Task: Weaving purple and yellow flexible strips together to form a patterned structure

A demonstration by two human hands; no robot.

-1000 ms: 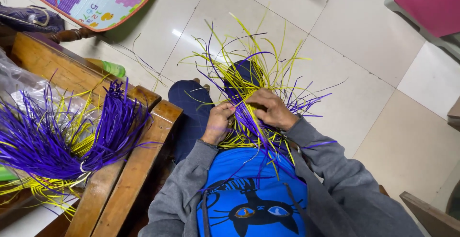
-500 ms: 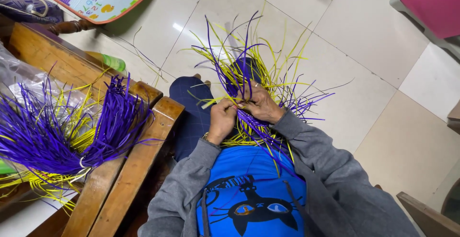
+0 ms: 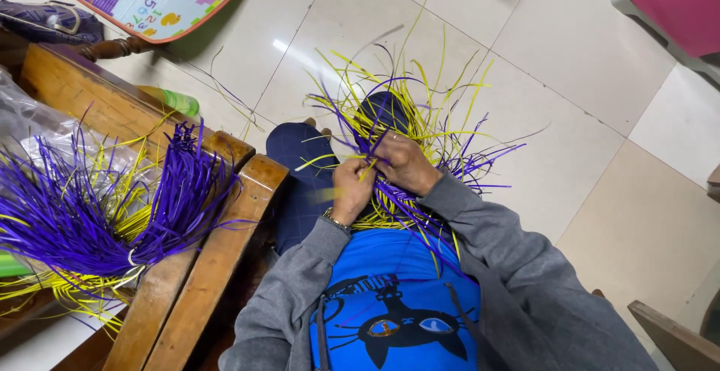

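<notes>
- Head view, looking down: tiled floor (image 3: pixel 525 63) fills the upper frame; a wooden bench (image 3: pixel 225 213) runs along the 9 o'clock side.
- Bundle of purple strips (image 3: pixel 82 213), tied at its base, lies on the bench, well apart from both hands.
- Woven piece of yellow and purple strips (image 3: pixel 405 123) rests on the person's lap at centre; loose ends fan out toward 12 and 2 o'clock.
- Right hand (image 3: pixel 409 162) presses on the weave, fingers curled together; exact pinch cannot be told.
- Left hand (image 3: pixel 351 189) sits just beside it at 8 o'clock, fingers pinching a yellow strip (image 3: pixel 330 159).
- That strip's long axis runs toward 9 o'clock from the fingers; the left hand is nearer.
</notes>
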